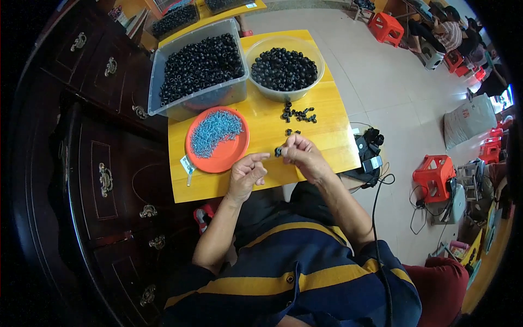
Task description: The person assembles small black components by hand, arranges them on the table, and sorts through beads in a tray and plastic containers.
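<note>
Right grip (305, 158) pinches small black part (278, 152); left grip (248, 174) near, index extended.

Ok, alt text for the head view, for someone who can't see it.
A person's right hand pinches a small black part over a yellow table, the left hand close beside it. Beyond lie a red plate of bluish pieces and, farther back, a tub and round bowl of black parts.

The scene is viewed from the person's head, by the left one of two fisheye cameras. The lens is directed downward, at the left hand (248, 174), the right hand (305, 158) and the yellow table (328, 128), seen from near; the floor (338, 62) is shown farther away.
</note>
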`<state>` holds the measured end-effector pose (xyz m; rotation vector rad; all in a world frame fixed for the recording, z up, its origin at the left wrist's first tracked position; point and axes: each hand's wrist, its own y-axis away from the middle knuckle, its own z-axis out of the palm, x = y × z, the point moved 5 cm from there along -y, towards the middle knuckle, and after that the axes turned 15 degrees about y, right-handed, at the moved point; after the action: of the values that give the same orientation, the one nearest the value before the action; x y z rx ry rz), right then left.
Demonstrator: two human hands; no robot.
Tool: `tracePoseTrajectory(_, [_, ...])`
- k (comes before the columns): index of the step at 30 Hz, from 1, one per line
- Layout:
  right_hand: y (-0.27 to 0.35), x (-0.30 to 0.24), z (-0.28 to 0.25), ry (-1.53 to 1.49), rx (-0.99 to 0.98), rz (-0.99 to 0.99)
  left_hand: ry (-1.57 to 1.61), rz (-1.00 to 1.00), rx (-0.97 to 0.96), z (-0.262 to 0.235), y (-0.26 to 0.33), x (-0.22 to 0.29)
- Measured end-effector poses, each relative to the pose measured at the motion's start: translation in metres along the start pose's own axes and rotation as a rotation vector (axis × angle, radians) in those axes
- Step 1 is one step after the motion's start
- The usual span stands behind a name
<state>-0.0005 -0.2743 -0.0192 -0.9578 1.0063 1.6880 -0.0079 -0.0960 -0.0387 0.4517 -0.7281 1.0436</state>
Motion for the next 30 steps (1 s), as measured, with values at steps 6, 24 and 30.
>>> tracePoseTrajectory(6, [-0.075,-0.088,-0.034,0.385,0.225,-0.354,-0.123,-0.006,0.072,-0.018,0.01,-0.008])
tracePoseTrajectory(24, [-0.005,0.0,-0.045,0.98,0.672,-0.532,-0.47,-0.067,0.174,-0.019,0.012,0.007])
tracePoseTrajectory(30, [-0.004,0.004,-0.051,0.951,0.651,-0.479,-1.104,0.307,0.271,-0.023,-0.006,0.087])
